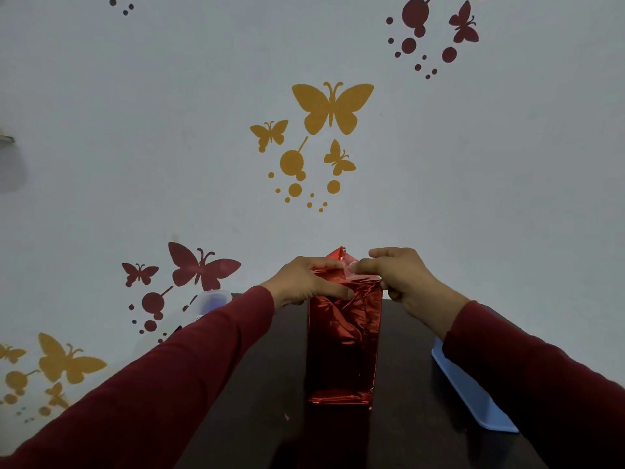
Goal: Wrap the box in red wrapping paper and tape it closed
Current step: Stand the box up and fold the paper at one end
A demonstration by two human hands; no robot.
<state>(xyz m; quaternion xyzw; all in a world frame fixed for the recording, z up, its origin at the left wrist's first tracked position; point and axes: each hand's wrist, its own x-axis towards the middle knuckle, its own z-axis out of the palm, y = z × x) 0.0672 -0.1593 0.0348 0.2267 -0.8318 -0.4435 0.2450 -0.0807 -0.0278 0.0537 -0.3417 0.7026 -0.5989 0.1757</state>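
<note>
Two dark red sleeves (189, 367) enter from the near edge and frame the box (343, 350), which serves as the landmark for all positions below. The box stands upright on the dark surface (406, 418), its near face already covered in shiny red wrapping paper (341, 333). At its top, the far flap of paper rises to a loose point behind the hands.

Left hand (306, 282): at the box's upper left corner, its grip clamped on the folded paper, thumb pressing the crumpled fold against the near face. Right hand (406, 282): at the upper right corner, thumb and forefinger pinched together on what appears to be a small piece of clear tape (348, 267) held over the top fold; the tape is small and glossy, so its exact extent cannot be told.

Right of the box, apart from it, lies a light blue tray (473, 394). Left of the box and beyond it, a translucent container (211, 299) sits at the surface's far edge. Behind everything, the wall (169, 130) carries butterfly decals.

Judged risks: the top fold looks bunched, so tape pressed onto creases may bridge them and lift. If the left thumb eases before the tape seats, the springy foil may reopen. The tall, narrow box could tip under sideways pressure. The tape may also fold onto itself.
</note>
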